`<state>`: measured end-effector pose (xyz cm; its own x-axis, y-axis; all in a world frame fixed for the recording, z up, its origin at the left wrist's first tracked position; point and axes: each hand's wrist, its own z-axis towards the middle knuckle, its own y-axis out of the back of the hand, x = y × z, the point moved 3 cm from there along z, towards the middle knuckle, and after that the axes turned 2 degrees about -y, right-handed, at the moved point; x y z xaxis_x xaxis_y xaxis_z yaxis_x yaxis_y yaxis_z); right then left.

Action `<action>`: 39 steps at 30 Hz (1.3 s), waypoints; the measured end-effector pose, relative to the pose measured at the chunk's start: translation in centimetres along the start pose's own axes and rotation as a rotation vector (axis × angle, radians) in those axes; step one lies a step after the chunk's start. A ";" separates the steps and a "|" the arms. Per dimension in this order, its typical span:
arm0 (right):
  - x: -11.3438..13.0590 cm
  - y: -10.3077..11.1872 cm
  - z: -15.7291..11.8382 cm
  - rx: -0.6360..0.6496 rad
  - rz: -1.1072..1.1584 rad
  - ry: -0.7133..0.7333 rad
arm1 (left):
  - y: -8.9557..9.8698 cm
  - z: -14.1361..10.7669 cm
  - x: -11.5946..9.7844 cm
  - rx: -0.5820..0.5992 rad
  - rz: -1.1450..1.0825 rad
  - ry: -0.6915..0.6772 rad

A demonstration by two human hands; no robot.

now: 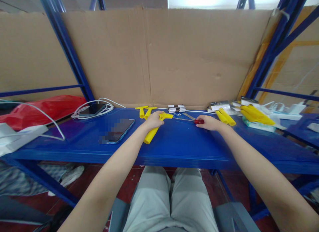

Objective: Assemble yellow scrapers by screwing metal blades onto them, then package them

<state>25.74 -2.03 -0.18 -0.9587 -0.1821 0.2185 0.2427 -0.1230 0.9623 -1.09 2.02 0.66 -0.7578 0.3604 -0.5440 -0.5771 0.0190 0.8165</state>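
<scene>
My left hand (154,121) is closed on a yellow plastic tool handle (151,135), whose thick grip slants down toward the table's front edge. In my right hand (208,122) is a screwdriver with a red handle (198,121); its thin shaft points left, and the tip is at or close to the yellow piece's head. Two more yellow T-shaped pieces (142,112) lie just behind my left hand. A thin metal blade (188,116) and small white bits (178,114) rest on the table behind the shaft. Two yellow tubes (225,117) lie right of my right hand.
On the blue table (179,149) are a phone (121,130), a coiled white cable (93,109), a red bag (47,109), stacked black-and-white packs (176,108) and yellow pieces on a packet (256,115). A cardboard panel (189,59) stands behind.
</scene>
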 end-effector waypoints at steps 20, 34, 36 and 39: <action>3.5 -0.1 3.3 -0.212 0.028 0.126 | -0.2 -0.1 -0.6 0.011 0.254 -0.262; 5.9 -3.2 9.5 -0.088 -0.238 0.005 | -0.3 -0.6 -1.3 0.005 0.254 -0.318; 6.1 -3.3 9.4 -0.090 -0.257 0.006 | -0.4 -0.6 -1.3 0.012 0.256 -0.324; 6.2 -3.2 9.2 -0.113 -0.267 0.018 | -0.4 -0.6 -1.3 0.016 0.255 -0.319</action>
<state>17.70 6.26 -0.37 -0.9883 -0.1461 -0.0441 -0.0020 -0.2770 0.9609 -0.07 1.00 0.92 -0.7420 0.6267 -0.2380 -0.3760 -0.0951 0.9217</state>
